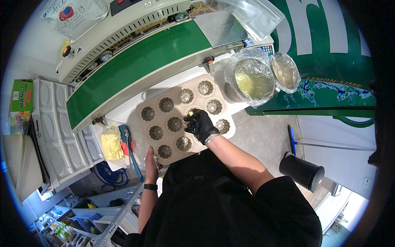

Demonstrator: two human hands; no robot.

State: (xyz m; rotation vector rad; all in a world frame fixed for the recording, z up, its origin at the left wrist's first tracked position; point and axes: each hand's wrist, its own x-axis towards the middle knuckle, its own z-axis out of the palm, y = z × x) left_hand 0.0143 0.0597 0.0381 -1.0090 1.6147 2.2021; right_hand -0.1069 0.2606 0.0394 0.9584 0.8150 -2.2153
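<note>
A beige fluted cake pan (166, 118) with several round, ridged cups lies tilted across the white surface. My left hand (151, 166), bare, holds its near left corner. Above one of the middle cups, my right hand (200, 126) in a black glove has its fingers drawn together, with a small yellow bit of butter at the fingertips. That cup is partly hidden by the glove. Left of the pan lies a yellow block of butter (112, 144) on its wrapper, and beside it a long blue-handled utensil (131, 150).
A machine with a green conveyor belt (140, 70) spans the far side. Two plastic-covered containers, a large pot (254, 80) and a smaller bowl (285, 73), stand at the right. White moulded trays (57, 127) lie at the left. A black bin (301, 171) is on the floor.
</note>
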